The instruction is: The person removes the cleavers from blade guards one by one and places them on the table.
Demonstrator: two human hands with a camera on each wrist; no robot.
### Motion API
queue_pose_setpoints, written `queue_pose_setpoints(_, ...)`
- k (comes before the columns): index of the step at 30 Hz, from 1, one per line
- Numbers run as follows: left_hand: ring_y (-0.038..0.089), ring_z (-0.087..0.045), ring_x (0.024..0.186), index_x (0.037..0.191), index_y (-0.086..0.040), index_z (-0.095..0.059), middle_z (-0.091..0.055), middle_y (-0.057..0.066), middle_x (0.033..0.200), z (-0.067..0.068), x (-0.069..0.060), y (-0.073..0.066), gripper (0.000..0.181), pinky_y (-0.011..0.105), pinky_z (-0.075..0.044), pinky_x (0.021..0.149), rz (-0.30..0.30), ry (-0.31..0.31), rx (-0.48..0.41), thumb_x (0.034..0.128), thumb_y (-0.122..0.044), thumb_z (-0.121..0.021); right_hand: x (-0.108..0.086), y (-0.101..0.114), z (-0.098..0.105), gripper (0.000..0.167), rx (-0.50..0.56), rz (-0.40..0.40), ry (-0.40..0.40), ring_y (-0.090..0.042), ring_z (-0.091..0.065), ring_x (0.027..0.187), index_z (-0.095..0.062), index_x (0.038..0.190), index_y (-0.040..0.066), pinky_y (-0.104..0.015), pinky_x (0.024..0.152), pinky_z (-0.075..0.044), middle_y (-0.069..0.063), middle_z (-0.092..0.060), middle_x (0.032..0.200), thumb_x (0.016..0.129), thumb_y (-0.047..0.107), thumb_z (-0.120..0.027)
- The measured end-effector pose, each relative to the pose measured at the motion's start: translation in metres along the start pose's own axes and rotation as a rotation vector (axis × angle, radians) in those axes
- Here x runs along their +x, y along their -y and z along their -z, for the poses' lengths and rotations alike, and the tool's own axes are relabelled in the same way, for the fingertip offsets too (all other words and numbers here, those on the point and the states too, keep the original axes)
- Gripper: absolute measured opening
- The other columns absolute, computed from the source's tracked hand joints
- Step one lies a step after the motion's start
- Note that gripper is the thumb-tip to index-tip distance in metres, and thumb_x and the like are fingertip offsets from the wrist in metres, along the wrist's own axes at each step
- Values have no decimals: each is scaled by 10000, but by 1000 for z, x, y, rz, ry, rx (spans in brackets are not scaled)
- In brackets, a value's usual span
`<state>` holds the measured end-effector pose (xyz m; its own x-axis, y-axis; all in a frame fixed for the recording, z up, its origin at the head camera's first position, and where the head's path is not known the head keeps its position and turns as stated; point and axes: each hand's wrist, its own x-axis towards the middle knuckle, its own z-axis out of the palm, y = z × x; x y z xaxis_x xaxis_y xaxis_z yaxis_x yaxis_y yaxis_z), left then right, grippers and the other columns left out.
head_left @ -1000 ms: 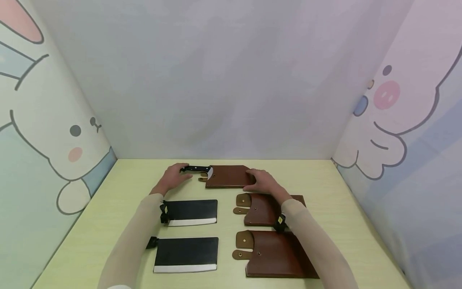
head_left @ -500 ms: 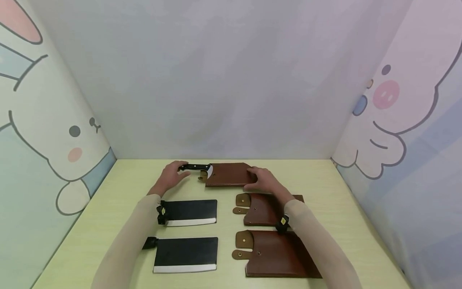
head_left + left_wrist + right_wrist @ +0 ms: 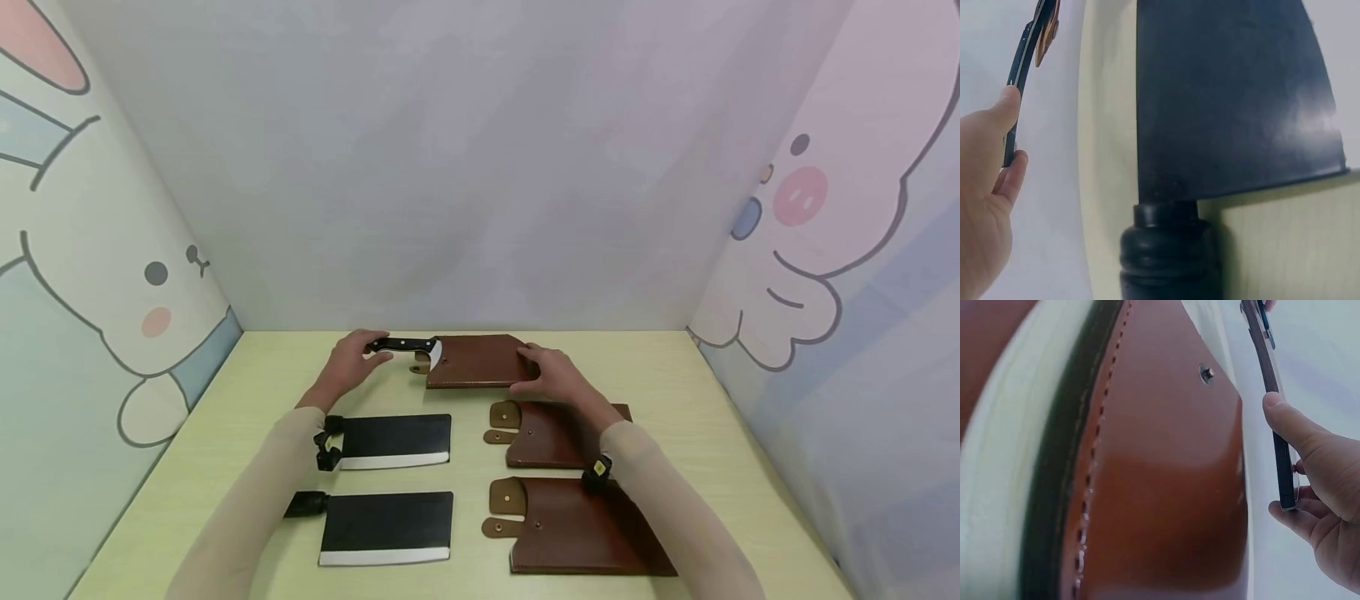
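Note:
In the head view, a cleaver with a black riveted handle has its blade mostly inside a brown leather sheath. Only the pale heel of the blade shows at the sheath's left end. My left hand pinches the handle's end between thumb and fingers, seen also in the left wrist view. At the opposite end, my right hand grips the sheath's right edge, thumb on the near side. In the right wrist view the sheath appears edge-on, raised off the table. Its brown snap straps stick out loose at the left.
Two black-bladed cleavers lie at left, the farther one partly behind my wrist, the nearer one below it. Two more leather sheaths, a farther one and a nearer one, lie at right. A wall borders the table's far edge.
The sheathed cleaver has risen slightly from the tabletop, held at both ends by my hands. My left hand has shifted a little left and up with the handle.

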<state>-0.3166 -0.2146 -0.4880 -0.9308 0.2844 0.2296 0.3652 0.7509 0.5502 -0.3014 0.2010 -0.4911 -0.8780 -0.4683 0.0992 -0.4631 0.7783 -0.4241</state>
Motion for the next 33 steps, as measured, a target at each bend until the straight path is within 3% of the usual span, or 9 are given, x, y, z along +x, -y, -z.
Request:
queue_pose_setpoints(11,368,-631,1101,1424,-25,-588,-599,238,1315,8,-5,-13,562,525,-538,912,-19,-9,47,956,-300,-735,-13,4,9,912,3,12,-36,-424,-488,1376,-470,1519,26,-544,1071,-467,-235,-432,1561,827,495,-836)
queue_pose_setpoints(19,337,-635,1037,1385,-26,-629,-622,203,1235,9,-13,-16,539,514,-543,874,-65,-33,35,935,-292,-761,-25,11,15,940,7,-2,-48,-424,-455,1405,-461,1525,29,-546,1082,-457,-234,-407,1577,823,541,-819)
queue_pose_setpoints(33,287,-682,995,1280,-31,-694,-700,151,1186,9,-26,-21,434,496,-571,840,-117,-84,10,915,-247,-785,-44,21,17,910,-11,6,-86,-411,-506,1365,-467,1526,51,-533,1046,-491,-210,-425,1573,823,493,-840)
